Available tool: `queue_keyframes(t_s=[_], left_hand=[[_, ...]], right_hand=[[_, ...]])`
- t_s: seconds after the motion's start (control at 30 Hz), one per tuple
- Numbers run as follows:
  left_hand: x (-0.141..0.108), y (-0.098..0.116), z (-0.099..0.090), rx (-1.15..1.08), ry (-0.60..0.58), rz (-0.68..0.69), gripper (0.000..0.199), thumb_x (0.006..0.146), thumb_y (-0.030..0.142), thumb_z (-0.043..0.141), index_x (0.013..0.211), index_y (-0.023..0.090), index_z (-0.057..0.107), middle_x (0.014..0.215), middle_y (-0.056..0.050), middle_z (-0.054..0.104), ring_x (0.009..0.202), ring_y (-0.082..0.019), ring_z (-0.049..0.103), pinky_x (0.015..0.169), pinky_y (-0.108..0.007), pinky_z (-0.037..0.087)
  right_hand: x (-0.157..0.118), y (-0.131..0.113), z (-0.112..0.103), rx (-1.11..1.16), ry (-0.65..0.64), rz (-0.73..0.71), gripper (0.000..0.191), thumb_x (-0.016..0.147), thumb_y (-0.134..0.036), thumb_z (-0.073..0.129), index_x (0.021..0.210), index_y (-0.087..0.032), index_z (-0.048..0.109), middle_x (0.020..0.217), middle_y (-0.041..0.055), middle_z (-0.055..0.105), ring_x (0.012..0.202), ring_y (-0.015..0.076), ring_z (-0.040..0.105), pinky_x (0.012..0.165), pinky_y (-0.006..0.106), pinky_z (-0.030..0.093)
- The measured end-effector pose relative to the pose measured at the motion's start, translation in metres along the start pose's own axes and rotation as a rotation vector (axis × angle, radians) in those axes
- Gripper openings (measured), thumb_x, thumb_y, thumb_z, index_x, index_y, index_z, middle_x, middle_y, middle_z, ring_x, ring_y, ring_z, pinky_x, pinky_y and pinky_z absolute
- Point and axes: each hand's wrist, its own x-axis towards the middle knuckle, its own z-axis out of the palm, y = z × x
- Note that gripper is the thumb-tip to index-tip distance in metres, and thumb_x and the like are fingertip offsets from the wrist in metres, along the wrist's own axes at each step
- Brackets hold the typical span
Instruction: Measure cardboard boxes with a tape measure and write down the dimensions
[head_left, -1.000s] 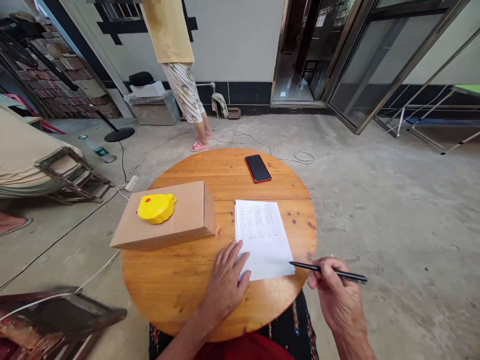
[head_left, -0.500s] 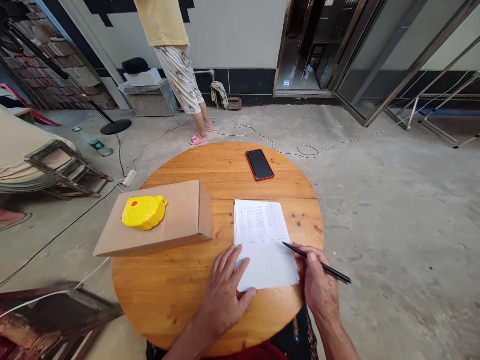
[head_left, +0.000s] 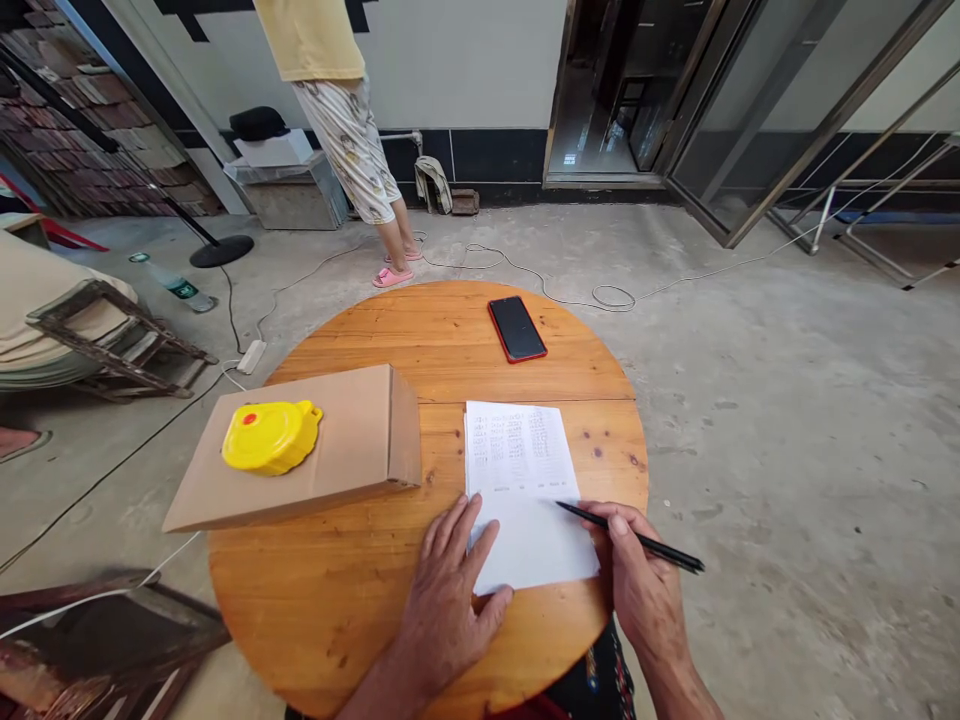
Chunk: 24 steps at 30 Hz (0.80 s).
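Note:
A stack of white paper sheets (head_left: pixel 517 470) lies on the round wooden table (head_left: pixel 337 590), its upper half bearing rows of small handwriting and a printed line below. My left hand (head_left: pixel 450 585) rests flat with fingers spread, fingertips on the paper's lower left edge and the palm over the wood. At the paper's right edge my right hand (head_left: pixel 641 565) pinches a black pen (head_left: pixel 664 550). The pen's tip points left over the blank part, just under the printed line; whether it touches the sheet I cannot tell.
A cardboard box (head_left: pixel 352 425) with a yellow plastic case (head_left: pixel 271 437) on top stands at the table's left. Beyond the paper lies a black phone (head_left: pixel 517 328) with a red edge. A person (head_left: pixel 349 140) stands behind the table. Cables (head_left: pixel 525 277) run across the concrete floor.
The pen tip has shifted slightly down and left, from the printed line onto the blank area below it. My left hand stays on the paper. The whole view has tilted a little.

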Motion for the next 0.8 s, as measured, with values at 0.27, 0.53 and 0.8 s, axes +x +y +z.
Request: queue_keyframes(t_s=[0.27, 0.53, 0.8], left_hand=[[0.000, 0.000, 0.000, -0.010, 0.018, 0.000, 0.054, 0.080, 0.023, 0.064, 0.133, 0.019, 0.051, 0.152, -0.015, 0.041, 0.142, -0.034, 0.034, 0.109, -0.054, 0.040], [0.002, 0.002, -0.001, -0.009, 0.035, 0.003, 0.051, 0.080, 0.022, 0.063, 0.130, 0.017, 0.053, 0.150, -0.015, 0.045, 0.141, -0.034, 0.037, 0.109, -0.055, 0.042], [0.001, 0.001, 0.001, 0.016, 0.054, 0.018, 0.050, 0.079, 0.022, 0.066, 0.127, 0.014, 0.056, 0.146, -0.016, 0.049, 0.138, -0.034, 0.041, 0.107, -0.054, 0.046]], right_hand=[[0.010, -0.005, 0.021, -0.109, -0.142, -0.015, 0.027, 0.091, -0.047, 0.058, 0.096, -0.024, 0.071, 0.089, 0.0037, 0.072, 0.095, 0.0241, 0.062, 0.087, 0.034, 0.045], [0.016, -0.011, 0.020, 0.033, -0.036, -0.080, 0.024, 0.089, -0.044, 0.062, 0.092, -0.023, 0.073, 0.090, 0.0049, 0.073, 0.094, 0.0246, 0.065, 0.092, 0.039, 0.046], [0.077, -0.011, 0.068, 0.314, -0.035, -0.067, 0.023, 0.081, -0.045, 0.072, 0.086, -0.023, 0.072, 0.088, 0.0005, 0.069, 0.084, 0.0182, 0.065, 0.094, 0.038, 0.048]])
